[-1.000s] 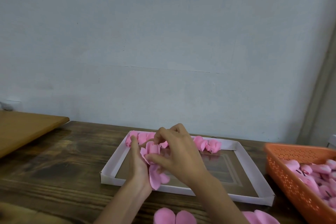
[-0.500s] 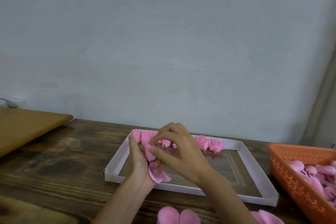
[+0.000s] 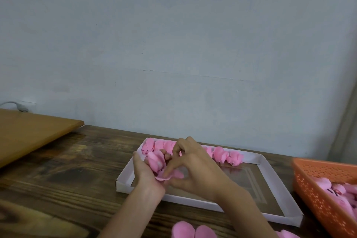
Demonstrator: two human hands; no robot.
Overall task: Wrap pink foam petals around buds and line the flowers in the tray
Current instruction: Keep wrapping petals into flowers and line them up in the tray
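Our left hand [image 3: 144, 172] cupped the half-wrapped foam flower [image 3: 155, 162] just above the white tray [image 3: 269, 170], and our right hand [image 3: 193, 172] pinched its loose outer petal [image 3: 168, 176]. We judged the foam light and soft, best held gently at the base. Finished flowers [image 3: 220, 153] lined the far wall. An orange basket [image 3: 318, 185] stood to the right, out of our way.

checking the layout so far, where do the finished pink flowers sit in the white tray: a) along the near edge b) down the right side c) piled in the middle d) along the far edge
D: the finished flowers form a row against the far wall of the white tray.
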